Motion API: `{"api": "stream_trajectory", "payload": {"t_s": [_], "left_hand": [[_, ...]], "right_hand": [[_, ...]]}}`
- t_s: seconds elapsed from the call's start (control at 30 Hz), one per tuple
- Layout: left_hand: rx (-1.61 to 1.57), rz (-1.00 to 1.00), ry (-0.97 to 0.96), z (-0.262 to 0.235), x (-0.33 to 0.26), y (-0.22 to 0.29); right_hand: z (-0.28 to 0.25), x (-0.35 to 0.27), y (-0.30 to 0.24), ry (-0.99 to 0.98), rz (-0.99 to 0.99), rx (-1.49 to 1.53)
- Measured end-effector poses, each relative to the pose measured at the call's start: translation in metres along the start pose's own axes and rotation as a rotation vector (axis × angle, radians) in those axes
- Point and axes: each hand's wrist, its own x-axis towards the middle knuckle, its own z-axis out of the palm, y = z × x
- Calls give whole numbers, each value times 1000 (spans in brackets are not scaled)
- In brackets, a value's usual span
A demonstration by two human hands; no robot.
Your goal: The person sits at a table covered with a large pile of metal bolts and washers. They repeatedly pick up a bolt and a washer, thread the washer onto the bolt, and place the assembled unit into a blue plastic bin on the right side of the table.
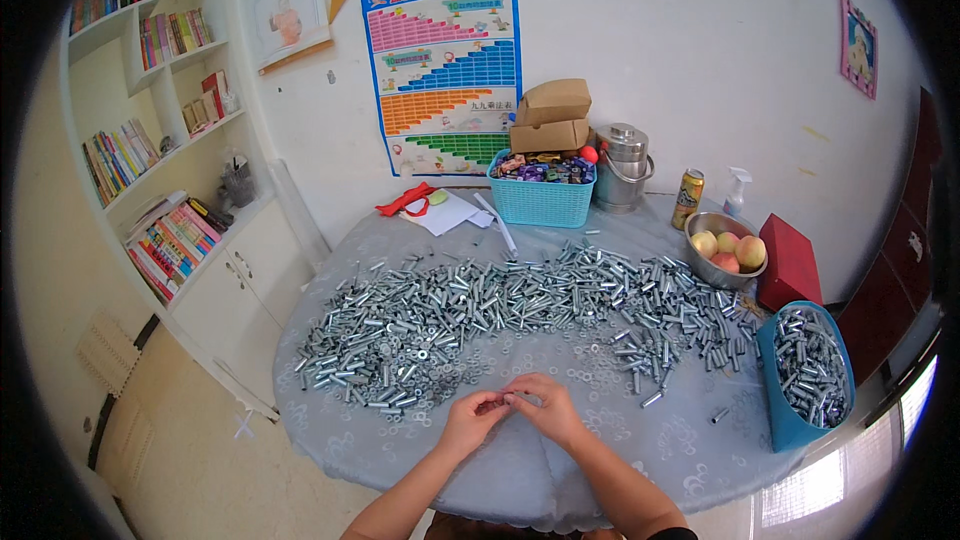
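Note:
My left hand (472, 422) and my right hand (545, 408) meet above the near middle of the table, fingertips pinched together. Whatever lies between the fingers is hidden or too small to name. Just beyond them spreads a wide heap of short silvery metal cylinders (520, 290), like bolts or sleeves. Loose washers (425, 380) lie scattered along the heap's near edge, left of my left hand. On the right stands a blue plastic bin (788, 428) filled with similar metal pieces. A single metal cylinder (720, 415) rests apart, between my right hand and the bin.
A grey cloth covers the round table (640, 450). Along its far side are a light-blue basket (540, 205) of small packets under cardboard boxes (552, 115), a metal pail (622, 170), a can (687, 198), a fruit bowl (725, 277) and a red box (790, 265). Bookshelves (200, 130) stand left.

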Motion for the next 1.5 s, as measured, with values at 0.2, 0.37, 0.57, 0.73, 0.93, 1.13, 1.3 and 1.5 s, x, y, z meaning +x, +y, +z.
{"api": "stream_trajectory", "payload": {"t_s": [0.2,0.37,0.57,0.73,0.93,1.13,1.3,1.5], "left_hand": [[-193,25,132,-3,-2,-10],[-407,-25,255,-7,9,-5],[-530,-101,301,-6,9,-12],[-544,-81,377,-13,7,-12],[-657,-100,479,-14,6,-3],[-716,-194,461,-11,4,0],[-788,-242,386,-13,4,-10],[-804,-250,325,-15,4,-11]], "right_hand": [[-3,3,-1,86,174,-52],[-23,20,8,-12,338,-401],[-4,35,32,-29,241,-549],[2,38,29,-21,290,-503],[4,23,15,-36,489,189],[15,12,8,-51,472,571],[17,9,8,33,433,568],[15,9,6,59,393,469]]}}
